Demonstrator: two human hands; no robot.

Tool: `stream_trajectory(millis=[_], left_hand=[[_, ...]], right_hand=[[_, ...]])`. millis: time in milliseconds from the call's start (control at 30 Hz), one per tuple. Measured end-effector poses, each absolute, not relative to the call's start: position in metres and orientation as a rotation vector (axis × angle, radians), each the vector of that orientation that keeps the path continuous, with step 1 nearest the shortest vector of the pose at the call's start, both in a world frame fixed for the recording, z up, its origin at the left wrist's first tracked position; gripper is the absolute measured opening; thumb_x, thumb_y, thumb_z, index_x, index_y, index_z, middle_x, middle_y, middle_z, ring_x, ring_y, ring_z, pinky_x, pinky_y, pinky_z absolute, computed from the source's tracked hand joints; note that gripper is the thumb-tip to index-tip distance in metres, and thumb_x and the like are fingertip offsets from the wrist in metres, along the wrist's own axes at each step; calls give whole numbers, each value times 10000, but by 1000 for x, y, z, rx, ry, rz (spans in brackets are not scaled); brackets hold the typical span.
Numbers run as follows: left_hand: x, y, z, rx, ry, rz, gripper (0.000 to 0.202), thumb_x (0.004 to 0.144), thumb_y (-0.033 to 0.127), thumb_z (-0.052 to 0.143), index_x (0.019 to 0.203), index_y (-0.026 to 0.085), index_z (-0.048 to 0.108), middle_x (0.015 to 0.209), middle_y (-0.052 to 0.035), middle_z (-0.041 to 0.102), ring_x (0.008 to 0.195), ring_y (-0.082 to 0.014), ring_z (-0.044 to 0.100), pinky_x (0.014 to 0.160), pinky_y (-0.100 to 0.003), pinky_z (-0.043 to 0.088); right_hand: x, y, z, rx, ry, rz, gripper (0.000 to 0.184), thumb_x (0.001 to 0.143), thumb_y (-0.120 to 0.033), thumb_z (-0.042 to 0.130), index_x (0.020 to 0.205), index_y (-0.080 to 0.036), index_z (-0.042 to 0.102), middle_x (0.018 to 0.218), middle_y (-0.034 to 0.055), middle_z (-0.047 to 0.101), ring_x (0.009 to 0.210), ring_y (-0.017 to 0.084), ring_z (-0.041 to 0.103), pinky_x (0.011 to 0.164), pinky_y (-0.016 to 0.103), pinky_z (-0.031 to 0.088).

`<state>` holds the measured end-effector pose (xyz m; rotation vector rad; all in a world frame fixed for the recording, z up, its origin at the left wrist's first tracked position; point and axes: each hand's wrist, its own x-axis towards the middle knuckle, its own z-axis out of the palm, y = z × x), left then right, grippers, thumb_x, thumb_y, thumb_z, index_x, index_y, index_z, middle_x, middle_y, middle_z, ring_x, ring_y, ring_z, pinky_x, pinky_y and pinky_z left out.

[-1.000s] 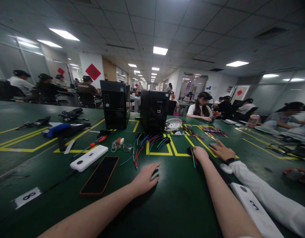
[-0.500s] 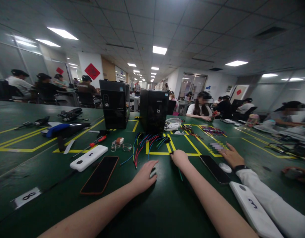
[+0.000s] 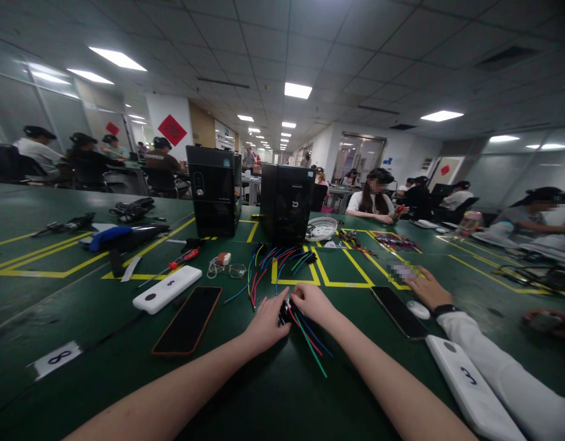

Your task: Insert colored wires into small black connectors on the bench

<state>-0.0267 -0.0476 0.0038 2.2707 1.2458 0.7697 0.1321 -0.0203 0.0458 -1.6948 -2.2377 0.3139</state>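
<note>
Close in front of me, my left hand and my right hand meet over a small bundle of coloured wires. Its green, red and blue ends trail toward me over the green tabletop. A dark piece at the bundle's head sits between my fingers, mostly covered, so its kind is unclear. My left thumb and fingers are around that dark piece. The fingers of my right hand are pinched at its upper right side. Just beyond my hands, more loose wires in blue, red, green and yellow lie spread out.
Two black computer towers stand ahead. To the left lie a phone, a white power bank, a screwdriver and glasses. On the right are another phone, a second white power bank and another person's hand.
My right hand has drawn the wire bundle left and toward me, and its ends now fan out. My left hand, apart before, has closed in on the bundle's dark head.
</note>
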Motion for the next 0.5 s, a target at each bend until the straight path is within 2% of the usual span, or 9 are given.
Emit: stream_trajectory(millis=[100,200,333,500], left_hand=[[-28,-47,4,2252,1261,768,782,699,221,573,1381,225,190,1343,-80,415,1256,-255,336,1069,-500,100],[-28,-47,5,2235,1260,785,761,705,250,582,1373,217,218,1302,-83,457,1224,-254,376,1063,-490,133],[-27,-47,9,2231,1281,788,724,717,231,575,1363,207,250,1264,-88,493,1177,-253,427,1043,-462,196],[-26,-49,13,2254,1311,750,746,697,213,574,1367,219,246,1278,-80,483,1187,-262,416,1030,-442,222]], right_hand=[[133,-21,43,-1727,-2286,287,187,788,-315,522,731,-150,591,643,-7,573,579,93,464,520,194,256],[131,-24,42,-1713,-2332,310,220,801,-304,497,682,-144,588,632,2,568,566,87,449,511,201,244],[127,-24,39,-1750,-2291,366,185,783,-257,499,700,-135,610,655,22,595,579,95,473,521,204,264],[124,-26,40,-1798,-2270,349,180,784,-239,488,756,-131,630,726,60,639,646,130,543,562,218,311]])
